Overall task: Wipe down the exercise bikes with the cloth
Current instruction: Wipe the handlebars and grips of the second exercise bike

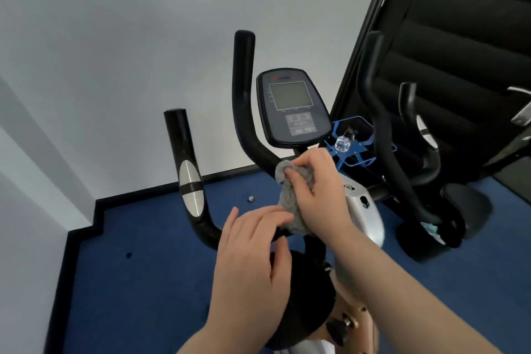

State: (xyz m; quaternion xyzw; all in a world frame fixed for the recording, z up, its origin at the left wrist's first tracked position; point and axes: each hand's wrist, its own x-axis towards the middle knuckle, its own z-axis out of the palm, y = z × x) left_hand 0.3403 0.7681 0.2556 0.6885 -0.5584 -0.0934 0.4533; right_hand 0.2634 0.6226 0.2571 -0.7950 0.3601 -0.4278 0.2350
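Note:
An exercise bike [362, 204] with black handlebars and a grey console [291, 106] stands in front of me. My right hand [319, 190] presses a bunched grey cloth [290, 201] onto the handlebar's middle bar, just below the console. My left hand [255, 256] lies flat with fingers spread, its fingertips touching the cloth's lower edge and the bar. The left handlebar grip [186, 169] with its silver sensor plate rises at the left. The bar under the cloth is hidden.
A blue wire holder [353, 149] with a clear bottle sits right of the console. A second black machine [431, 152] and a tall black padded panel [465, 52] stand at the right. Blue carpet [138, 267] and a white wall corner lie to the left.

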